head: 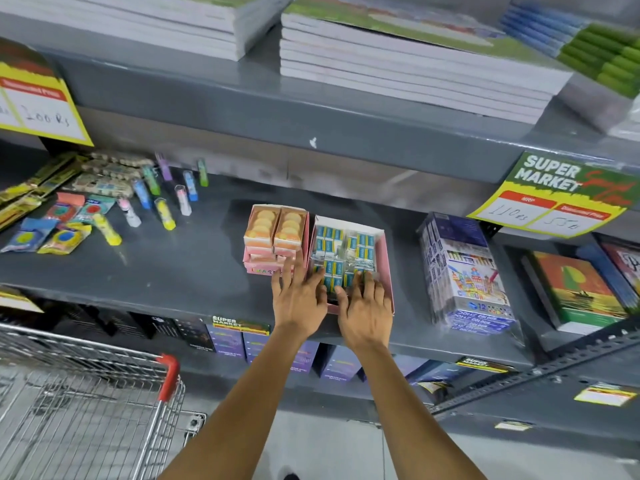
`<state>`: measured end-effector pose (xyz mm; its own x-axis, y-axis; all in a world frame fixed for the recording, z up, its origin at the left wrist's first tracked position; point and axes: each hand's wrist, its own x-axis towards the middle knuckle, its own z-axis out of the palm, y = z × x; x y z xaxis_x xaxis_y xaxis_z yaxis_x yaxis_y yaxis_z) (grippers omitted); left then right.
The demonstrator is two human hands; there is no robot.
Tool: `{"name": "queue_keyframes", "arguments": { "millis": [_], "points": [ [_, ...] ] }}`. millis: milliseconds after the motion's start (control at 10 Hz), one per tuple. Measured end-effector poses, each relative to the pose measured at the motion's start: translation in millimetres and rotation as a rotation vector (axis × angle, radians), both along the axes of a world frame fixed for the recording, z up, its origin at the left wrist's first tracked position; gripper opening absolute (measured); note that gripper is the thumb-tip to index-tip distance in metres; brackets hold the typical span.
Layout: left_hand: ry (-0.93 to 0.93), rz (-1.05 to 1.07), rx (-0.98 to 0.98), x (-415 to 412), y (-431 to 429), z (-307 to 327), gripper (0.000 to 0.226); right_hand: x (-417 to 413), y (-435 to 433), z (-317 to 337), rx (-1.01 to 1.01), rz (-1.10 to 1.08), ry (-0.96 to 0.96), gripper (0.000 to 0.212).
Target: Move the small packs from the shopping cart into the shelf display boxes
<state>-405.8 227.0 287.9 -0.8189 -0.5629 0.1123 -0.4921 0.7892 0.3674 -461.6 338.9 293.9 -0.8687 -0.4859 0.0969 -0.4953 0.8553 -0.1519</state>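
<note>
We had both hands down at the near end of the pink display box (388,268) on the grey middle shelf (173,268). Our left hand (299,299) lay with fingers spread and flat, its fingertips reaching across the divide between this box and its neighbour, gripping nothing that we could see. Our right hand (367,310) rested palm-down on the front row, fingers splayed over the packs; whether a pack was pinched beneath it we could not tell. We judged the hands were set this way to press the packs level and snug, so the rows would sit below the box's rim.

The box held small blue-and-white packs (362,245), some in clear wrap, lying in rows and filling most of it; the near end was hidden by our hands. Touching its left wall stood a second display box (277,237) with two stacks of peach-coloured packs printed with round shapes.

The shopping cart (104,393) stood at lower left, well apart from the boxes. The part of its wire basket we could see showed no packs, so we judged the transfer was near its end, though much of the basket lay out of view.

To the right, a wrapped bundle of colour-pencil boxes (464,271) lay near the box, untouched.
</note>
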Motion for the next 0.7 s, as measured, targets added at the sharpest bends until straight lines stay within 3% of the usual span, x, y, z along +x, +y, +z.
{"name": "queue_keyframes", "arguments": {
  "millis": [300,500,700],
  "points": [
    [-0.009,-0.035,-0.02,3,1,4,0.043,3,-9,5,-0.02,-0.066,-0.043,0.061],
    [0.093,-0.115,-0.098,13,-1,29,0.046,10,-6,20,-0.176,-0.047,-0.019,0.051],
    [0.907,-0.26,-0.147,57,34,107,0.033,53,-3,81,-0.489,0.196,0.311,0.043]
  ]
}}
